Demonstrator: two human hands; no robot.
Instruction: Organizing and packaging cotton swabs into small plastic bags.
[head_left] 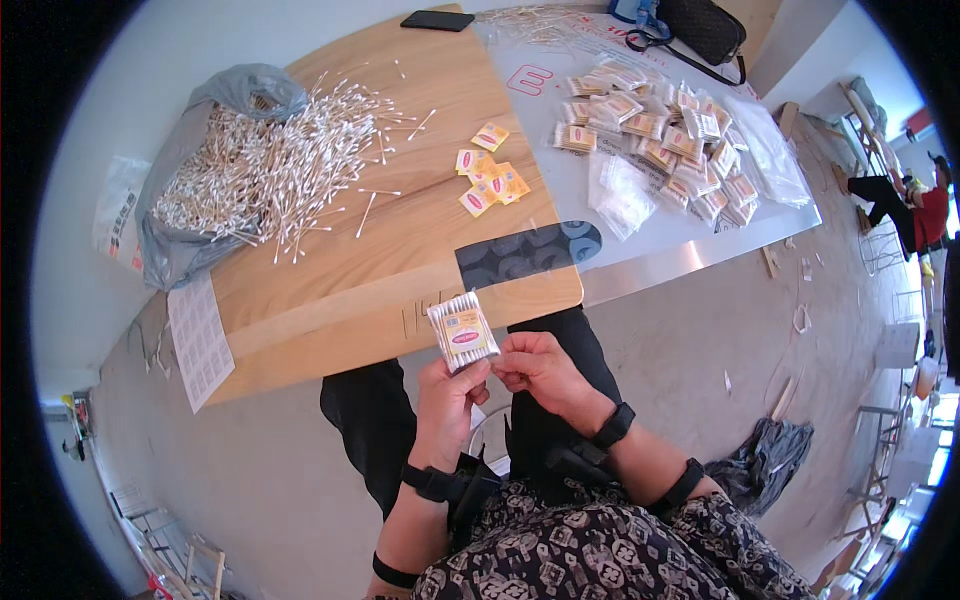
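Over my lap, just off the table's front edge, I hold a small clear packet of cotton swabs (462, 325) with a yellow and red label card inside. My left hand (450, 402) grips its lower end, thumb on the front. At the packet's lower right corner, my right hand (540, 368) pinches the edge with its fingertips. Several yellow label cards (490, 180) lie on the wooden table (400, 250) beyond my hands. To the left, a big heap of loose cotton swabs (290, 155) spills out of a grey plastic bag (160, 240).
Filled swab packets (680, 140) pile up on the silver sheet-covered table (640, 260) at right, beside empty clear bags (622, 195). A black phone (437, 20) and a dark bag (700, 35) lie at the back. A printed sheet (200, 340) hangs over the left edge. Another person (925, 215) sits far right.
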